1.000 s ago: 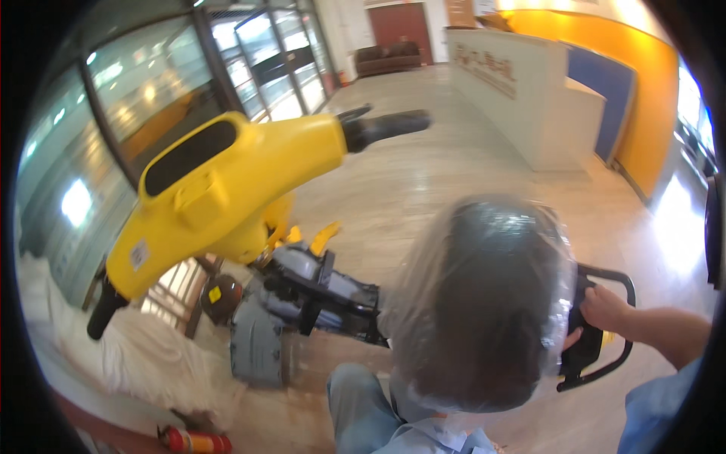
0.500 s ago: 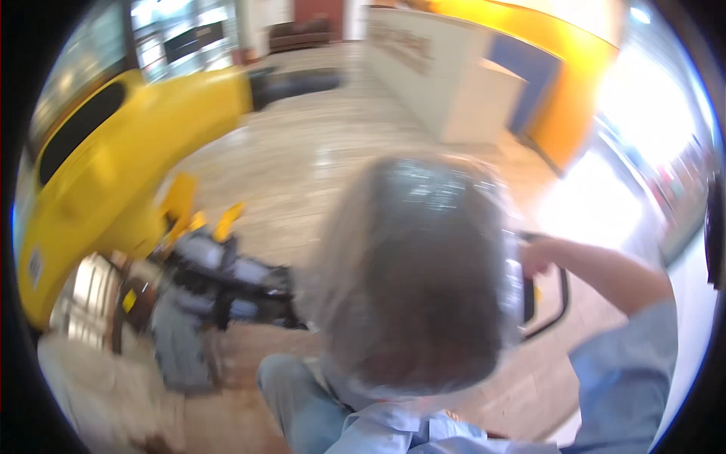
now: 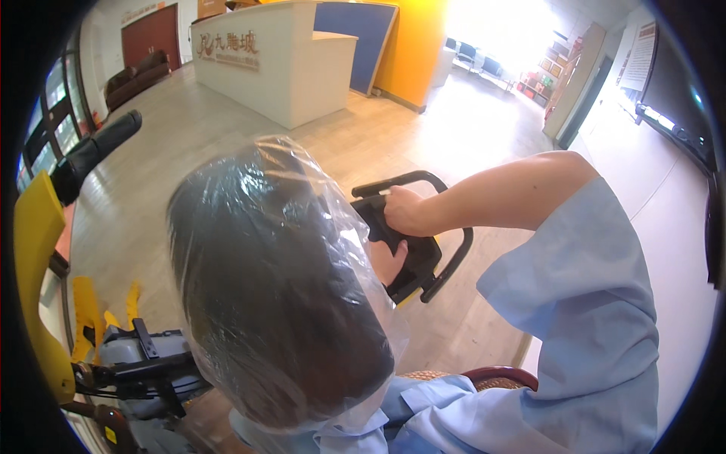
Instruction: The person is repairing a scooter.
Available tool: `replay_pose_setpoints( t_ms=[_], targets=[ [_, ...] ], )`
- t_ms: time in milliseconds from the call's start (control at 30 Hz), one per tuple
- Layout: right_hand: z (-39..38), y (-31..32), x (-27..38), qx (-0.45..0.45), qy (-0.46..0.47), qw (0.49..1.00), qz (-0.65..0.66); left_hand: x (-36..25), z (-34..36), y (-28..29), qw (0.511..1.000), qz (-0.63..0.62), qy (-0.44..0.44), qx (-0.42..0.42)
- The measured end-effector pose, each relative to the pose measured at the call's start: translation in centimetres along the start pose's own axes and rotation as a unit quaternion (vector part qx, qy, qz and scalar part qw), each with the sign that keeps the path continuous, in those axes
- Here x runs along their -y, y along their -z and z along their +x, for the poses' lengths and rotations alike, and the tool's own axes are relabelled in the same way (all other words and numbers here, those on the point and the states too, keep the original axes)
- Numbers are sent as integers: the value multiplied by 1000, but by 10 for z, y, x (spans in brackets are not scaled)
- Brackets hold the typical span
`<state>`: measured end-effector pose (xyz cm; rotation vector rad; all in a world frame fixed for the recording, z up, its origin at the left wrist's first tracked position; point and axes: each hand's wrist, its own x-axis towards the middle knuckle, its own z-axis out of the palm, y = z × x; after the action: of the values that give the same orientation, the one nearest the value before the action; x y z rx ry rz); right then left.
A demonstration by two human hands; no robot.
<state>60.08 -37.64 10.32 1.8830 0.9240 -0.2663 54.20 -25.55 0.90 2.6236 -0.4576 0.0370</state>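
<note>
A dark seat (image 3: 268,287) wrapped in clear plastic fills the middle of the view. Just right of it is a black rear rack (image 3: 420,265) with a tubular rail around it. My right hand (image 3: 407,212) has its fingers curled down on the rack's top, on something too small to name. My left hand (image 3: 384,261) is at the rack beside the seat, thumb showing, other fingers mostly hidden. The yellow handlebar housing (image 3: 38,280) with black grips stands at the left, above grey and black frame parts (image 3: 132,356). My blue sleeve (image 3: 575,303) crosses the lower right.
A white reception counter (image 3: 272,83) stands ahead, beside a blue board (image 3: 355,45) and yellow wall (image 3: 420,53). A brown sofa (image 3: 136,83) is at the far left. A wall screen (image 3: 677,91) is at the right. A round woven-topped piece with a dark red rim (image 3: 499,374) is low behind my sleeve.
The view has swung right, so seat, handlebar and counter now lie further left in the picture and more of the right wall shows. My right hand stays at the rear rack.
</note>
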Motion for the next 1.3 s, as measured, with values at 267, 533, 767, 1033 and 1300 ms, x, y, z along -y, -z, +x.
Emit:
replay_pose_setpoints(
  t_ms=[267,533,767,1033,1300],
  targets=[
    [0,-38,-19,-239,168,936,-195,0,-2,1,1000,-21,7,4],
    [-9,-6,1,-76,-13,994,83,0,0,6,999,-22,16,39],
    [19,5,-18,133,-132,914,359,1,0,5,999,-5,20,34],
    [57,-26,-29,293,-163,816,471,-1,1,3,1000,0,17,13],
    [-5,-20,0,-96,64,993,-32,1,1,4,999,-9,23,29]
  ],
)
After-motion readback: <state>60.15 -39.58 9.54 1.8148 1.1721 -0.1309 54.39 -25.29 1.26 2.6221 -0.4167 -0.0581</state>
